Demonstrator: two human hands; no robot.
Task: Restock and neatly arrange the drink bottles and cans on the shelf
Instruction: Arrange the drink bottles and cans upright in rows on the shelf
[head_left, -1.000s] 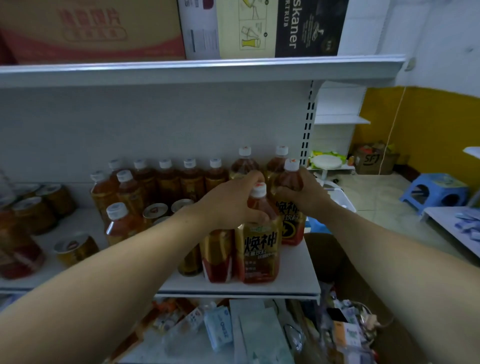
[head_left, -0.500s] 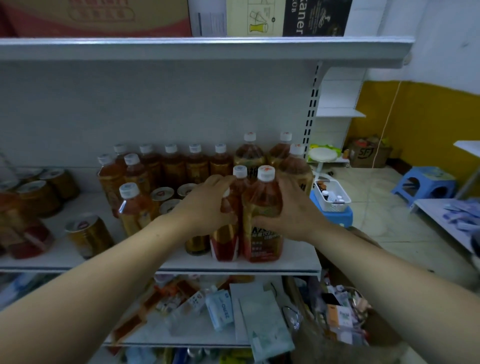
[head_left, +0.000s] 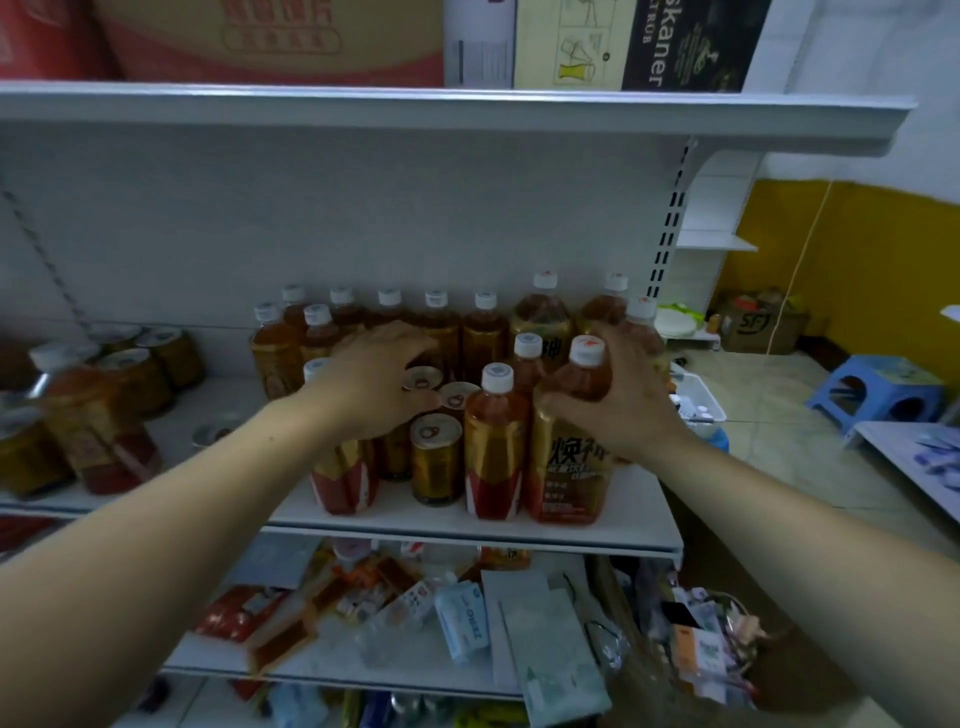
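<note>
Hands have parted: the left hand (head_left: 379, 384) has let go of the small bottle (head_left: 493, 441), which now stands free against the left side of the big bottle (head_left: 569, 457). The hand has shifted further left, its fingers curled around the top of a can (head_left: 423, 376) behind the front row. The right hand (head_left: 623, 400) still grips the big bottle's shoulder, near the shelf (head_left: 467, 535) edge. The bottles look placed, so straightening the cans probably comes next.
</note>
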